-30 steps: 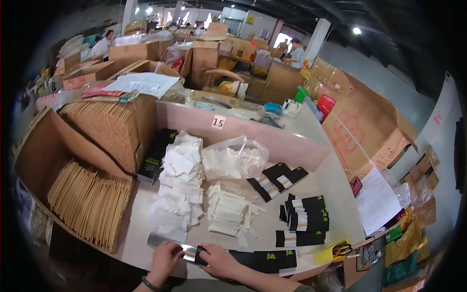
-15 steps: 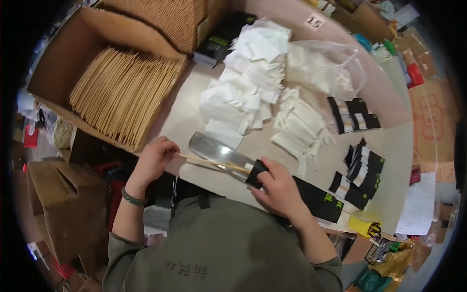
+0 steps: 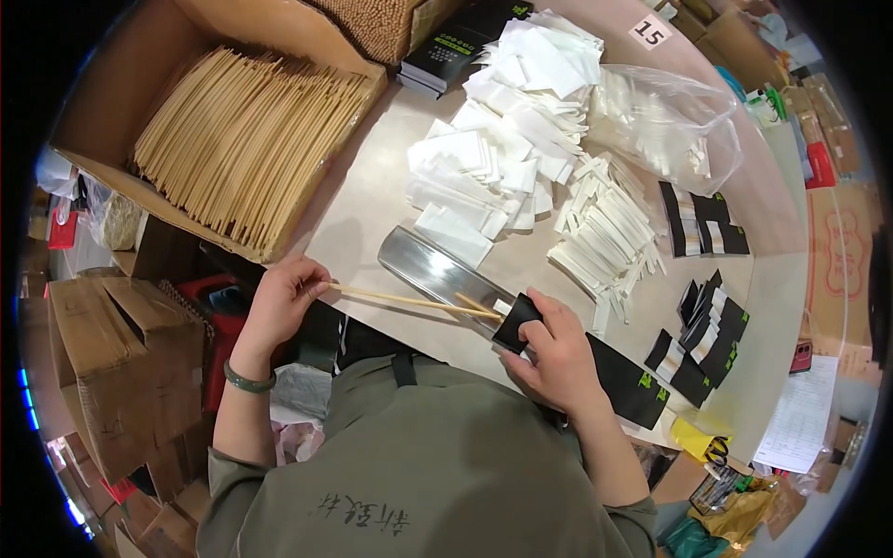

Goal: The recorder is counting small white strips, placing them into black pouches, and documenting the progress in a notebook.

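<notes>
My left hand (image 3: 290,296), a bracelet on its wrist, pinches the near end of a thin wooden chopstick (image 3: 400,298). The stick slants right, and its other end meets the mouth of a black paper sleeve (image 3: 517,324). Beside it, a short length of a second stick pokes from the sleeve, with a bit of white there too. My right hand (image 3: 561,358) grips the sleeve, fingers curled round it. A shiny metal trough (image 3: 430,267) lies on the table, its right end at the sleeve. Another black sleeve (image 3: 625,381) lies flat beside my right wrist.
A cardboard box (image 3: 321,172) of chopsticks stands at left. White paper packets (image 3: 479,181), narrow white packets (image 3: 609,228) and a plastic bag (image 3: 660,126) lie on the table. Filled black sleeves (image 3: 712,325) lie at right, near yellow-handled scissors (image 3: 699,439). Another carton (image 3: 126,358) stands lower left.
The whole view has shifted, so the table things sit farther right. More of the chopstick shows between my hands, and the second stick's end is clearer. Both grips stay the same.
</notes>
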A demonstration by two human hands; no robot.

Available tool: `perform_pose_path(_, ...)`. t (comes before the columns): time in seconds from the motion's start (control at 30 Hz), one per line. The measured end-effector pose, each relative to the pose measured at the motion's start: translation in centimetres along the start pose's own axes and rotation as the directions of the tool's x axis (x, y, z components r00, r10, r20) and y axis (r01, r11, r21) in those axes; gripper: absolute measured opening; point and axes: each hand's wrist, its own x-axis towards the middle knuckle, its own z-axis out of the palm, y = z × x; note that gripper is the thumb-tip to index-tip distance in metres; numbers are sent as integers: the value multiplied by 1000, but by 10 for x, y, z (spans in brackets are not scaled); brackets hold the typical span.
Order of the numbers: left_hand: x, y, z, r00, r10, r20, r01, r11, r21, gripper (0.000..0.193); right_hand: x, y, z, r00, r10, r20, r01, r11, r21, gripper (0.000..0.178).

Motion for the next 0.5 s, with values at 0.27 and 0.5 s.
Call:
perform_pose_path(0.27,-2,-1,3,1000,-20,-13,20,999,-31,6,2,3,0,1000,-9,10,9,1000,1,34)
perform_pose_path(0.5,-7,-3,8,1000,-5,10,6,994,-113,7,1,2,0,1000,4,14,-4,1000,2,35)
